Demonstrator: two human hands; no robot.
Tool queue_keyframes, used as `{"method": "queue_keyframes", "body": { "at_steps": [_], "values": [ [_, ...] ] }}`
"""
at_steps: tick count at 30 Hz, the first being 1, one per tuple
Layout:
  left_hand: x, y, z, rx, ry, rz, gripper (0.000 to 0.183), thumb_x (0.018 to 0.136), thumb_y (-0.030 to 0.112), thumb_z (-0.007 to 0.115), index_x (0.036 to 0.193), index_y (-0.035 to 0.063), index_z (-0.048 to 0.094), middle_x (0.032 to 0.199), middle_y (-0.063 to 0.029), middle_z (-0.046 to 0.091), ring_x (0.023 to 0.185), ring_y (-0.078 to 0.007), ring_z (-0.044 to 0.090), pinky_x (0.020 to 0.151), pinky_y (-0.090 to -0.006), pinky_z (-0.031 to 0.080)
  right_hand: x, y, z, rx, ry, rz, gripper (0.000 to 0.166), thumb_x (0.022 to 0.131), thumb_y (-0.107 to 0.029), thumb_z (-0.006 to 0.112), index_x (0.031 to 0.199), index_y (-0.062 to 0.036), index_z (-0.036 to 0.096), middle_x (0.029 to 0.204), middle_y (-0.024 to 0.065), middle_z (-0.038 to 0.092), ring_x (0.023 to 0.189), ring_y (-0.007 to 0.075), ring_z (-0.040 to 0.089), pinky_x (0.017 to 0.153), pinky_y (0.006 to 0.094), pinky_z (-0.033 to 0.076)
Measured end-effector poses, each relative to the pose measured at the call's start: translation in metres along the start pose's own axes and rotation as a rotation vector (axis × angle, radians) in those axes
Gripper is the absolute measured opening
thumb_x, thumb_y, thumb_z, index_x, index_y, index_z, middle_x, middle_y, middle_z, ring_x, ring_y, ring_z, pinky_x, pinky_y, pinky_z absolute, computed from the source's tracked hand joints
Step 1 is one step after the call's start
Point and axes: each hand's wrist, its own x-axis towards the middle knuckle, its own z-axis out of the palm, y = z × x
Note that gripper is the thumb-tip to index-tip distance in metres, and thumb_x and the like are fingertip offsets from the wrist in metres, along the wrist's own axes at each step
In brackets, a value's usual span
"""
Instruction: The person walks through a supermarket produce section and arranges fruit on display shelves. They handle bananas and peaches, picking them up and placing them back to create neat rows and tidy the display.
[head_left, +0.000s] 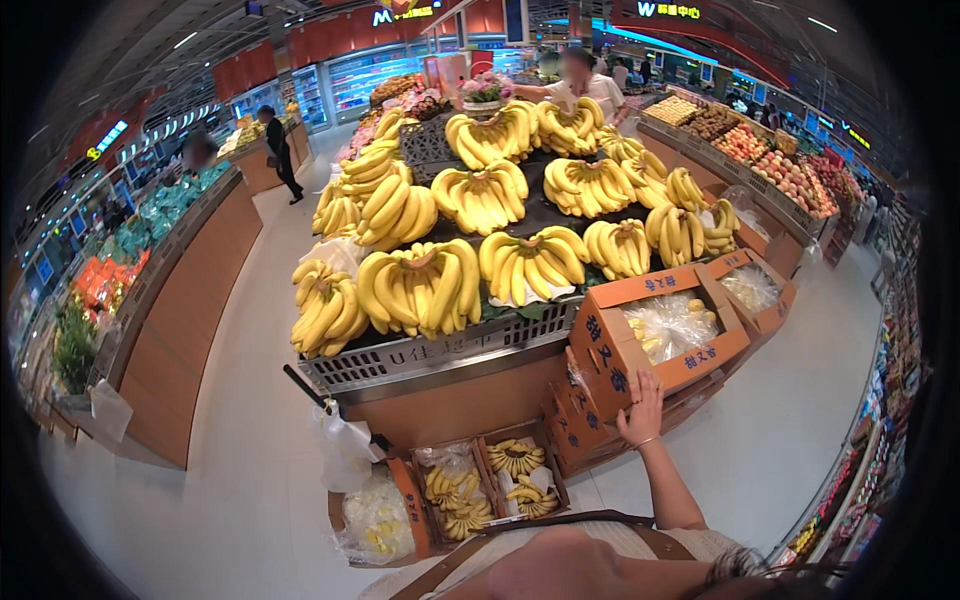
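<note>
My right hand (643, 412) reaches out from the lower right and lies on the near corner of an orange cardboard banana carton (604, 352). Its fingers are slightly apart and rest against the cardboard. Through the carton's open top, yellow bananas (670, 328) show inside clear plastic wrap. This carton is stacked on other cartons (574, 431) beside the banana display. My left hand is out of view. Directly ahead, several bunches of bananas (420, 289) lie on the dark, stepped display, behind a grey slatted front rail (450, 356) that bears writing.
On the floor stand a plastic-lined carton (375, 517) and two open cartons of bananas (454, 491) (523, 480). White plastic bags (345, 442) hang at the display's left corner. Another open carton (754, 289) sits at right. A person in white (589, 86) stands behind the display; a person in dark clothes (277, 154) is farther left.
</note>
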Motion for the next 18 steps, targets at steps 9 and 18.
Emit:
{"method": "queue_keyframes", "body": {
  "at_steps": [9, 18],
  "values": [
    [0.096, 0.207, -0.084, 0.093, 0.377, 0.024, 0.041, 0.088, 0.035, 0.045, 0.094, 0.0007, 0.068, 0.092, -0.02, 0.067, 0.091, -0.0336, 0.065, 0.077, -0.0407, 0.05, -0.204, 0.158, 0.008, 0.467, -0.461, 0.173, 0.054, 0.079, -0.008, 0.052, 0.132, -0.0101, 0.046, 0.133, 0.0135, 0.05, 0.122, 0.03, 0.048, 0.099, 0.0402, 0.042],
    [0.219, 0.481, 0.098, 0.008, -0.032, 0.368, 0.048, 0.083, 0.036, 0.063, 0.118, 0.0034, 0.06, 0.113, -0.0133, 0.065, 0.099, -0.027, 0.063, 0.085, -0.0352, 0.049, -0.365, 0.431, -0.134, 0.271, -0.701, 0.747, 0.041, 0.085, -0.001, 0.039, 0.121, -0.0077, 0.058, 0.099, 0.0108, 0.07, 0.088, 0.0239, 0.068, 0.078, 0.0353, 0.053]
  ]
}}
